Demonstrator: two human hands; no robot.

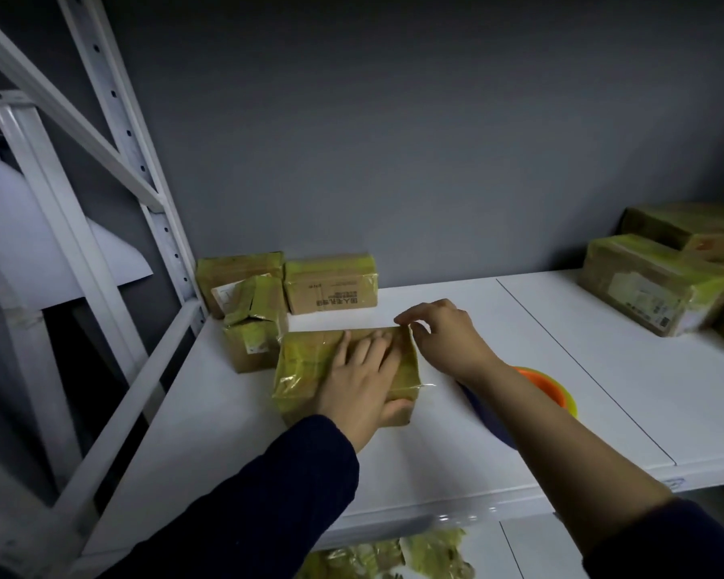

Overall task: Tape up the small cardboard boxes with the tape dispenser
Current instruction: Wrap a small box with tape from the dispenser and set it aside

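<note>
brown box (310,361), yellow-green tape, white shelf (519,369)

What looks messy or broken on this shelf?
The small box left of the box being taped looks crumpled: its taped top bulges and sits crooked. The right hand only pinches tape.

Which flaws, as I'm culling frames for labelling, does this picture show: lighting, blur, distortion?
Head view: dim, bluish light, yet the left hand, flat on the cardboard box, and the right hand, pinching clear tape, read sharp; glare on that tape; right-edge boxes smear; wide-angle lens tilts the rack upright.
</note>
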